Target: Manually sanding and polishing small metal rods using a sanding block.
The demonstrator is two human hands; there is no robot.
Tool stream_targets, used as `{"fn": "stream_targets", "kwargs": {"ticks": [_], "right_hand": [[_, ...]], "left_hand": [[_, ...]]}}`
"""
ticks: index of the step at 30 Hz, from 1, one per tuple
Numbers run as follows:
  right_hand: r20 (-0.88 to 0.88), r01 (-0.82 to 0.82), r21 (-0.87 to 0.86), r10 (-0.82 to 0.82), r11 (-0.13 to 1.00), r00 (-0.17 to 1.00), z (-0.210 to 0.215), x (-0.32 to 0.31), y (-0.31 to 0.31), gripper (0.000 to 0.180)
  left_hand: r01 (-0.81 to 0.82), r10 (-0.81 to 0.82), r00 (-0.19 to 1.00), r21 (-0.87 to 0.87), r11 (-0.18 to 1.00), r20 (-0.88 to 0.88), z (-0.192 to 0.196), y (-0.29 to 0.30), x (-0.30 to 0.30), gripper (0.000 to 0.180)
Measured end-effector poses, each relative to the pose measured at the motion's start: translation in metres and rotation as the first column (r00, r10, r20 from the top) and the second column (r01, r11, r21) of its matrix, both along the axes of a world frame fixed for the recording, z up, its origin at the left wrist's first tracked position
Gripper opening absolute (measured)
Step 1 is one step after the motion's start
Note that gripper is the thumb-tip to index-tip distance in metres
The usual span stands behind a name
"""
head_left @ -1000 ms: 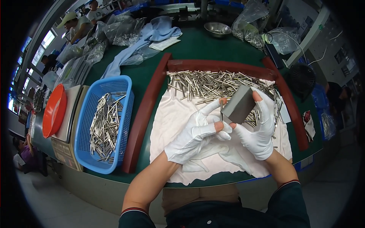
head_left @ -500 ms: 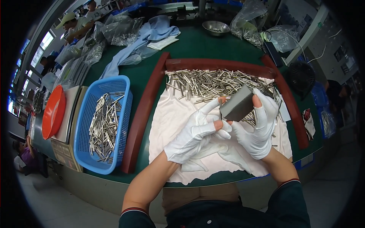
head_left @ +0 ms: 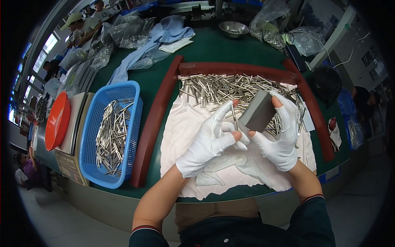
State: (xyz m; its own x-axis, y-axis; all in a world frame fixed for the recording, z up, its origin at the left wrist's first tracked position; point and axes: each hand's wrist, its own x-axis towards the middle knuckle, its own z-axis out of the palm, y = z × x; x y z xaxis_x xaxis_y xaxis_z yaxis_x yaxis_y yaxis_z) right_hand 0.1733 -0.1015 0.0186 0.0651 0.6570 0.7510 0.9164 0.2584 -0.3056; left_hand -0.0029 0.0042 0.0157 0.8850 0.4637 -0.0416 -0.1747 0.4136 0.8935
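Note:
My left hand (head_left: 212, 138), in a white glove with bare thumb and index tips, pinches a thin metal pin (head_left: 234, 117) upright by its ends. Just right of it, my right hand (head_left: 279, 133), gloved the same way, grips a dark grey rectangular block (head_left: 258, 111) between thumb and fingers, tilted. Pin and block are slightly apart. Behind both hands a heap of silvery metal pins (head_left: 222, 88) lies on a pale pink cloth (head_left: 177, 136). Below the hands rests a crumpled white cloth (head_left: 234, 166).
Dark red rails (head_left: 154, 127) border the cloth on three sides. To the left stand a blue plastic basket (head_left: 88, 140) holding more metal pins and an orange-red tray (head_left: 57, 121). A metal bowl (head_left: 233, 29) and plastic bags (head_left: 131, 33) sit farther back. Other people are at the far left.
My left hand has drawn slightly left, bringing the pin away from the block and into plainer view. In my right hand the block has turned, showing more of its broad face.

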Motion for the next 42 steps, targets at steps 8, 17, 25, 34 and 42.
{"fn": "stream_targets", "kwargs": {"ticks": [8, 17, 25, 34, 42], "right_hand": [[0.013, -0.023, 0.002, 0.023, 1.0, 1.0, 0.0, 0.001, 0.001, 0.09], [0.031, -0.027, -0.056, 0.029, 0.998, 0.999, 0.0, 0.002, 0.0, 0.088], [-0.141, -0.058, -0.107, 0.042, 0.993, 0.989, 0.001, 0.005, 0.001, 0.088], [0.023, -0.015, -0.051, 0.016, 0.999, 1.0, 0.006, 0.001, 0.0, 0.091], [0.153, 0.022, 0.05, -0.03, 0.998, 0.988, 0.0, -0.005, -0.003, 0.092]], "left_hand": [[-0.004, 0.007, 0.999, 0.052, 0.999, -0.05, -0.004, 0.002, -0.001, 0.081], [0.019, -0.018, 0.999, 0.035, 0.999, -0.032, 0.002, 0.0, -0.002, 0.077], [0.086, -0.089, 0.995, -0.078, 0.993, -0.034, -0.002, 0.002, -0.003, 0.079], [0.08, -0.081, 0.997, -0.106, 0.991, -0.004, -0.002, 0.004, -0.003, 0.082], [0.07, -0.067, 0.997, -0.117, 0.991, 0.03, 0.001, 0.002, -0.003, 0.076]]}}
